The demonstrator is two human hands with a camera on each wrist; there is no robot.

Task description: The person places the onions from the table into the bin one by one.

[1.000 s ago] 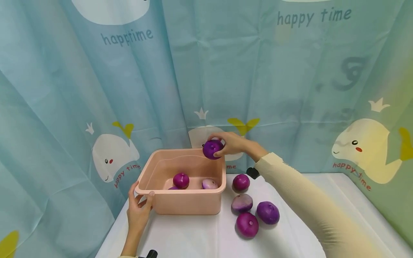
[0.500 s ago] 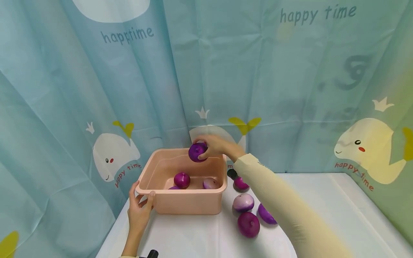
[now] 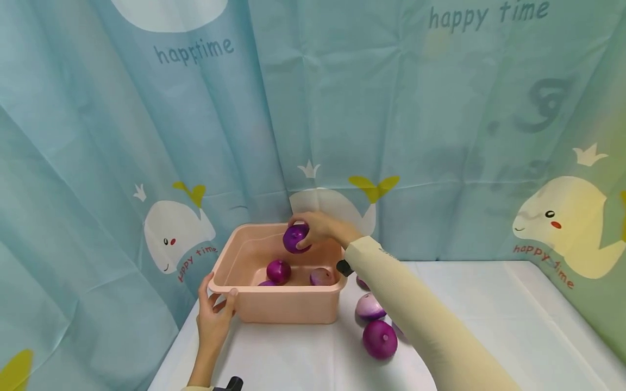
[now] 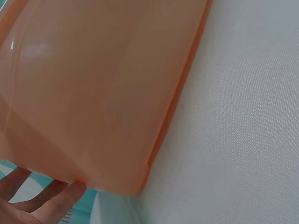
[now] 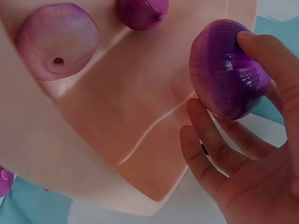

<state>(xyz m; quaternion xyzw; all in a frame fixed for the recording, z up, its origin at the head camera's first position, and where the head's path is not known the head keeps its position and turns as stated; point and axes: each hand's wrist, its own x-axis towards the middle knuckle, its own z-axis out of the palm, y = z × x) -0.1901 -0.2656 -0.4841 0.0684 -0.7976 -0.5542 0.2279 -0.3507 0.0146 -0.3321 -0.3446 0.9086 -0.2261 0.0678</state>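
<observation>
Over the back right part of a pink plastic bin (image 3: pixel 288 305), my right hand (image 3: pixel 320 227) holds a purple onion (image 3: pixel 296 239) between thumb and fingers. The right wrist view shows this onion (image 5: pixel 229 70) glossy purple on one side and paler on the other. My left hand (image 3: pixel 215 320) grips the bin's front left corner, thumb on the front wall and fingers round the side; the left wrist view shows its fingertips (image 4: pixel 77 187) at the bin's edge. Inside the bin lie a magenta onion (image 3: pixel 279 271), a pale onion (image 3: pixel 321 277) and a purple one (image 3: pixel 267 283) mostly hidden by the front wall.
Right of the bin, several onions lie on the white table (image 3: pixel 489 315): a magenta onion (image 3: pixel 380 340), a pale purple one (image 3: pixel 370 307) and others partly hidden behind the right sleeve (image 3: pixel 415 304). A blue curtain (image 3: pixel 342 108) with whale prints hangs close behind the bin.
My right hand has carried the onion leftward from the bin's right rim, then slightly down into the bin's opening. My left hand keeps its grip on the corner.
</observation>
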